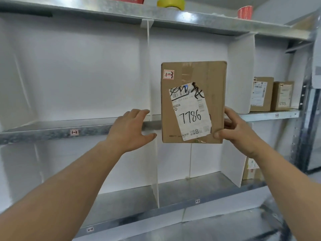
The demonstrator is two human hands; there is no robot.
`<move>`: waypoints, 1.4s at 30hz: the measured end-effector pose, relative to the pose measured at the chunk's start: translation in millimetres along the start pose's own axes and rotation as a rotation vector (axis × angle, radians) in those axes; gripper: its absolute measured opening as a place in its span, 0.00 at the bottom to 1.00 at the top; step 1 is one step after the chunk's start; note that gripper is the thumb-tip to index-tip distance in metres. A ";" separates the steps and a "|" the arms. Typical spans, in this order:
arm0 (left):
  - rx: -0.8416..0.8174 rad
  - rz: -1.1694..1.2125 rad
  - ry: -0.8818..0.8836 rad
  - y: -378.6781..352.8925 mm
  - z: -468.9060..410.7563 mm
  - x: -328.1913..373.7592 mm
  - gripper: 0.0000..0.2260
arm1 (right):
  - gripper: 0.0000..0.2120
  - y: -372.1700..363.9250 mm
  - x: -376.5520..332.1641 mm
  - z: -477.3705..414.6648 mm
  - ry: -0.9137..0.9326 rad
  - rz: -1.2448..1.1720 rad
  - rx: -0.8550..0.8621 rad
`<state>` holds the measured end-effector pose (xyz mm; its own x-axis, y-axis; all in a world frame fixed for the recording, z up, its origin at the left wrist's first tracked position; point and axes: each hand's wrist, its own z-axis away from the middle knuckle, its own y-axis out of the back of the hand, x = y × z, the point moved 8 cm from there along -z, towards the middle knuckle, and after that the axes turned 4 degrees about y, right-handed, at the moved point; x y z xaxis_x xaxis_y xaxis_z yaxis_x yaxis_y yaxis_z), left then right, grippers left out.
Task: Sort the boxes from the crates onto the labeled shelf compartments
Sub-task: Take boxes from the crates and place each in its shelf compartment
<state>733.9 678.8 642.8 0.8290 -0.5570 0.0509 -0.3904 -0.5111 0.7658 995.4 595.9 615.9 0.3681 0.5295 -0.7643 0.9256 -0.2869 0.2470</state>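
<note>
Step in hand: you are placing the cardboard box [192,101] into its shelf compartment; judging by the small red-edged tag [168,74] on its top left corner, which seems to read 1-3, it belongs in the bay straight behind it.
Box position: it is held upright in the air, in front of the middle shelf [52,133], between the thin white divider [148,72] and the wider white divider [241,75]. Its lower edge hangs below the shelf lip.
Right hand [238,129]: your fingers are closed on the box's right edge, thumb on the front near the bottom corner. This hand alone carries it.
Left hand [132,129]: fingers spread and loose, holding nothing, just beside the box's left edge, not touching.
Check first: the shelf label [74,132] to the left reads 1-2, so the next bay right should be the match; its own label is hidden behind the box.
How to do it well: lift until the bottom clears the lip, bring your left hand onto the left edge to steady it, then slide it straight back.
Watch for: the thin divider looks flimsy; keep the box off it.
Label side: keep the shipping label [191,112] marked 7786 facing out.
Neighbours: two boxes [271,94] stand in the bay further right, well apart.
</note>
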 end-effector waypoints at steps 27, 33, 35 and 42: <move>-0.083 0.127 0.139 -60.5 -151.5 54.9 0.36 | 0.40 71.2 78.6 -179.2 0.074 -0.023 -0.065; -0.003 0.491 0.395 -93.6 -171.5 38.5 0.27 | 0.41 44.3 105.6 -214.3 0.028 -0.005 -0.174; 0.026 0.474 0.445 -103.1 -175.4 30.2 0.26 | 0.40 32.6 114.3 -222.0 0.009 0.039 -0.211; -0.014 0.477 0.564 -142.6 -175.2 9.6 0.25 | 0.42 9.5 142.0 -233.7 -0.023 0.236 -0.283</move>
<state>867.8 861.0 646.4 0.6520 -0.2936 0.6991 -0.7577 -0.2872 0.5860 1077.1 855.0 648.9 0.5751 0.4563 -0.6790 0.8046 -0.1653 0.5703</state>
